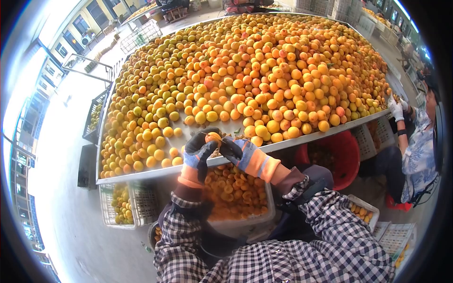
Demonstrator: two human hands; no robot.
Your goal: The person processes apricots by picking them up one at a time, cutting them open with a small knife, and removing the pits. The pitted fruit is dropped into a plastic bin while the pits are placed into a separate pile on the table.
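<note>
Both my hands wear knit gloves with black-coated fingers and orange cuffs, and meet above the near edge of a metal-rimmed table. My left hand is closed around an apricot, held upright between thumb and fingers. Pinched together at the fruit's right side are the fingers of my right hand; a thin strip shows by their tips, too small to name. Heaped apricots cover much of the table, yellow-green on the left and deeper orange on the right. Below my hands, a pale tub holds halved apricots.
A red basin stands under the table to my right. Plastic crates with fruit sit at lower left, and another crate at lower right. At the far right sits a person in white gloves, working at the table's edge.
</note>
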